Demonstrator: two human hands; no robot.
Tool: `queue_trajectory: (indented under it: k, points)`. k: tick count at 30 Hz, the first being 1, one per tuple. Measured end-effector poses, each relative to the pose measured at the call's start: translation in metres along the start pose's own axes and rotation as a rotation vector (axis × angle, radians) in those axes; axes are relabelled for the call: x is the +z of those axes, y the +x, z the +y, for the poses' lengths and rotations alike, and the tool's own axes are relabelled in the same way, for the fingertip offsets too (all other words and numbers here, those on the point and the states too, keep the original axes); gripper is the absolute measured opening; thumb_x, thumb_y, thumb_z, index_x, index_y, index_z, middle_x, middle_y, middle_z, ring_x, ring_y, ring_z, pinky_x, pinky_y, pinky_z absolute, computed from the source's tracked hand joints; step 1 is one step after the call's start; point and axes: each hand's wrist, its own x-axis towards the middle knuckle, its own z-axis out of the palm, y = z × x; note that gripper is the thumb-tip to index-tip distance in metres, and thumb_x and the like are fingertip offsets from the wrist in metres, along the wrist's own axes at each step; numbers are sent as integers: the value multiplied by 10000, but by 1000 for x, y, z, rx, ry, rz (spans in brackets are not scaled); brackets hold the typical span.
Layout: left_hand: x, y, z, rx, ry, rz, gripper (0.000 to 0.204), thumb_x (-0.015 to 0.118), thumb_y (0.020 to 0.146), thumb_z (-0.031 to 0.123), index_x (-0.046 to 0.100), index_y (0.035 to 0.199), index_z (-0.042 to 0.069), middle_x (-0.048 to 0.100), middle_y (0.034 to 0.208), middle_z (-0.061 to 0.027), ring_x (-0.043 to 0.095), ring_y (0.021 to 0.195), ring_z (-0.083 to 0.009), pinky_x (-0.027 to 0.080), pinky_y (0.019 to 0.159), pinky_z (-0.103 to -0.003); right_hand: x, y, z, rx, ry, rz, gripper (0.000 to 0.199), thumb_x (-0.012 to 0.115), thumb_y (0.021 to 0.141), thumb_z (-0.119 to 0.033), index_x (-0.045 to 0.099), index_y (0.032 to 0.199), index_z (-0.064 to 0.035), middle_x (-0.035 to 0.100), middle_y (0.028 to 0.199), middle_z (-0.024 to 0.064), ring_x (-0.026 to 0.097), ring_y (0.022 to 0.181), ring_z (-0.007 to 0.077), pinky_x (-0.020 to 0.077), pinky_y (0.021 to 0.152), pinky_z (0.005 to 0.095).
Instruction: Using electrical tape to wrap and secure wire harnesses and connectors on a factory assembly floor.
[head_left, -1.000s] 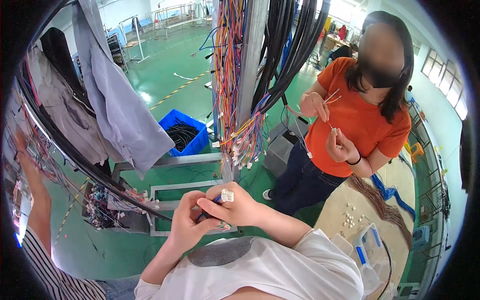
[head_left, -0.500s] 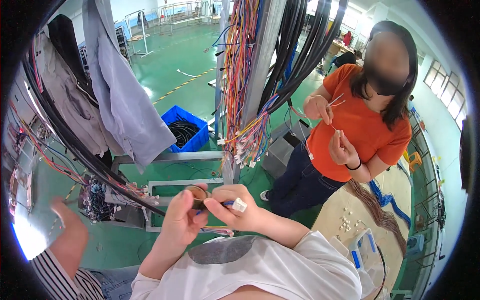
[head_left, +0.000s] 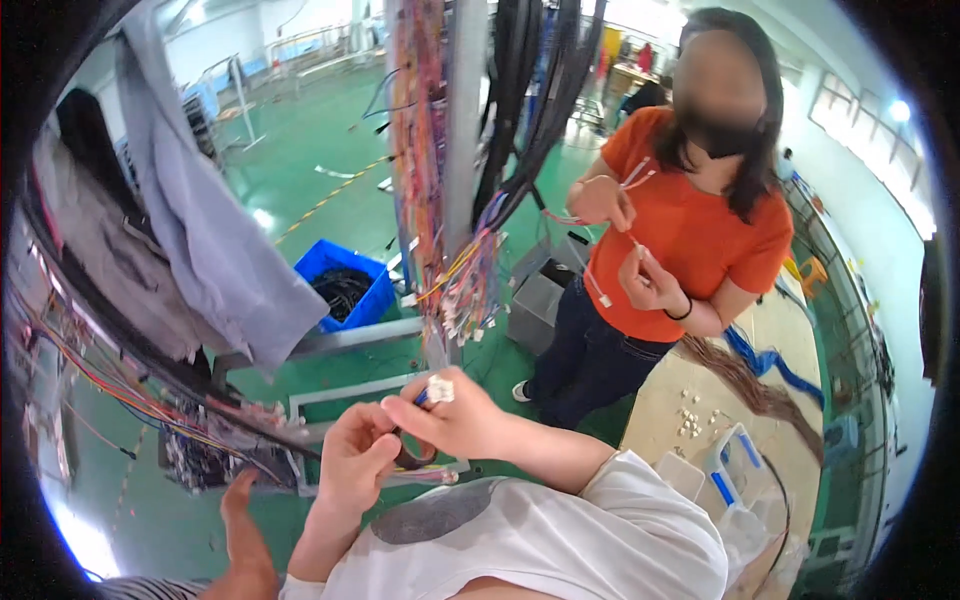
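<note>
My left hand [head_left: 355, 458] is closed, thumb and fingers pinched at the edge of a dark roll of tape [head_left: 415, 458] with a brownish inside. Close against it, my right hand [head_left: 458, 418] is also closed, gripping a short cable with blue wires. The cable's white connector [head_left: 438, 388] sticks out above the fingers of that hand. The two hands meet in front of my chest, and the fingers hide where tape and wires touch. Below them, a few coloured wires with pale ends [head_left: 438, 476] show.
Wire bundles with white connectors [head_left: 470, 295] hang on a metal post ahead. A blue crate [head_left: 362, 312] of black cables stands behind. At right, a co-worker in an orange shirt [head_left: 690, 220] handles thin wires beside a table [head_left: 655, 425]. Another person's arm [head_left: 248, 535] is at lower left.
The view has shifted, so the surroundings sit further left. My right hand has turned, bringing the connector upright, and the tape roll has dropped lower between my hands. The arm at left has moved.
</note>
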Motion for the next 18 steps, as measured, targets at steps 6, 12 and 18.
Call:
queue_trajectory:
  k: [6, 12, 18]
  points:
    - [9, 11, -11, 121, 354, 46, 98, 569, 770, 68, 475, 800, 63, 452, 647, 48, 381, 517, -16, 274, 440, -159, -6, -2, 8, -145, -250, 136, 319, 508, 793, -238, 539, 587, 4, 491, 528, 188, 491, 513, 359, 378, 468, 414]
    - [12, 33, -28, 473, 665, 72, 124, 582, 786, 84, 483, 762, 12, 461, 726, -3, 447, 614, -52, 362, 518, -180, -18, -9, 27, -245, -275, 246, 311, 523, 813, -213, 517, 594, 8, 483, 483, 142, 458, 418, 274, 357, 417, 350]
    - [24, 41, -19, 557, 779, 0, 130, 610, 761, 54, 490, 741, 7, 452, 695, 9, 427, 592, -37, 351, 510, -166, -34, -17, 18, -163, -291, 124, 308, 505, 801, -263, 539, 624, -14, 494, 524, 151, 498, 507, 314, 399, 486, 367]
